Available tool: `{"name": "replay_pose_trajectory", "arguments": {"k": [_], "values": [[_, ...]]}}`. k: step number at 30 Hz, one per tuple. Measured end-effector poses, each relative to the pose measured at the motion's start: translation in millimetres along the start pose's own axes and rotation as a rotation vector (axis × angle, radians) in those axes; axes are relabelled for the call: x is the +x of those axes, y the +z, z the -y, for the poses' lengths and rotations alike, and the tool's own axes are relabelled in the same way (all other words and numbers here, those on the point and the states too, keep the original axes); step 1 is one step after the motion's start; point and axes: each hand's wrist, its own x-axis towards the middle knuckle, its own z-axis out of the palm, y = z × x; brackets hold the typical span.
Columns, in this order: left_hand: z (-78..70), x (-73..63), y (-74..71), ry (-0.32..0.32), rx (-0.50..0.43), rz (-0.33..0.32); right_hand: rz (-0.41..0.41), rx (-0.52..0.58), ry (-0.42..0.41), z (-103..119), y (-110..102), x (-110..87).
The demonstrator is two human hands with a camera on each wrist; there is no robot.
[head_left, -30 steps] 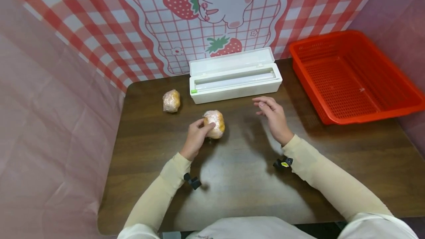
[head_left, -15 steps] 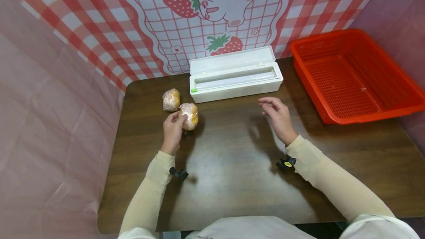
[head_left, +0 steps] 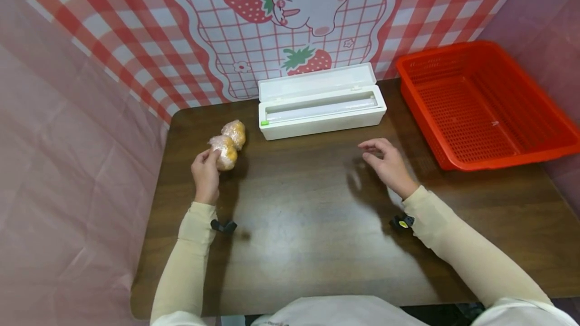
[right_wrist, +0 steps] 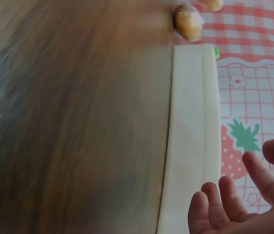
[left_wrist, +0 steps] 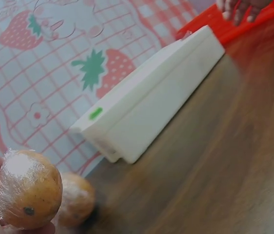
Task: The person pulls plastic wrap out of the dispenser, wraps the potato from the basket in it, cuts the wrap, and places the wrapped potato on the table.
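Observation:
My left hand (head_left: 206,176) pinches an orange (head_left: 226,155) wrapped in clear plastic film, above the left part of the table. In the left wrist view this orange (left_wrist: 34,195) shows its dark stem end. Just behind it sits a second film-wrapped orange (head_left: 235,130); whether the two touch I cannot tell. Over the table's right half hovers my right hand (head_left: 388,167), fingers loosely bent and holding nothing. Nearest to it is a long white cling film box (head_left: 326,126), lid raised, with a roll (head_left: 321,109) inside.
A red plastic basket (head_left: 423,114) stands at the back right of the brown wooden table (head_left: 290,225). Behind the table hangs a checked cloth (head_left: 199,79) with strawberry prints. Pink fabric (head_left: 77,175) borders the left side.
My left hand has carried its orange leftward and slightly back, from mid-table to beside the other orange. My right hand has drifted a little right and toward me.

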Motion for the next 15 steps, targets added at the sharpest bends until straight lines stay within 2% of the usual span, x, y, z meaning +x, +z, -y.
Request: {"name": "replay_pose_trajectory", "arguments": {"k": [4,7,12,15], "values": [[-3.5,10.1,-7.1,-0.001,-0.004,-0.042,0.022,-0.1,-0.064,-5.5,-0.8,-0.9],[-4.4,19.9,-10.7,0.002,-0.008,-0.071,0.031,-0.126,-0.084,-7.8,-1.8,-1.8],[2.1,41.4,-15.5,0.006,-0.004,-0.112,0.05,-0.175,-0.059,-6.7,-5.4,-4.5],[8.3,53.1,-18.8,-0.007,0.043,-0.132,0.058,-0.211,-0.036,-5.8,-7.2,-6.2]]}}
